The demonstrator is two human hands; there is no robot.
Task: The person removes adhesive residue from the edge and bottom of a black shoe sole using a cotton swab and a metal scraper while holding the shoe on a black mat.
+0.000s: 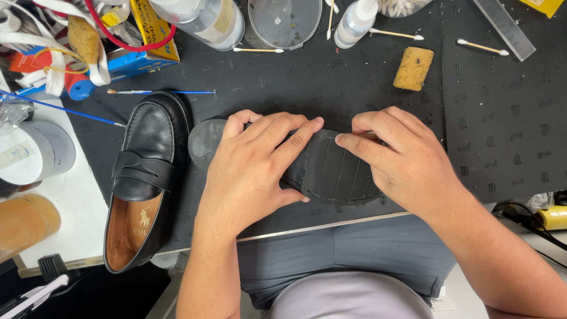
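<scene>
I have the upturned shoe (331,171) lying sole-up on the black rubber mat (496,118), its heel end pointing away from the second loafer (144,183), which stands upright just beside it on the side of my left hand. My left hand (248,171) lies flat across the shoe's waist, fingers spread and nearly straight, pressing down rather than gripping; nothing is closed inside it. My right hand (401,153) comes in from the other side, fingers curled a little, its fingertips (342,139) bearing on the upper edge of the ribbed black sole piece. The two forefingers nearly meet over the middle of the shoe.

The work here looks like seating that ribbed piece against the sole, so I judge that steady, even pressure matters most: press from the centre outward toward the rim, keep the left palm heavy so the shoe does not rock on the mat, and walk the right fingertips along the stitched edge without sliding the piece off line. Lifting a finger too early could let an edge spring up.

Beyond the shoe, farther from me, lie a yellow sponge block (413,68), some cotton swabs (479,47), a small white bottle (354,23) and a clear round lid (284,22). A thin blue-handled brush (159,91) rests just past the loafer's toe.
</scene>
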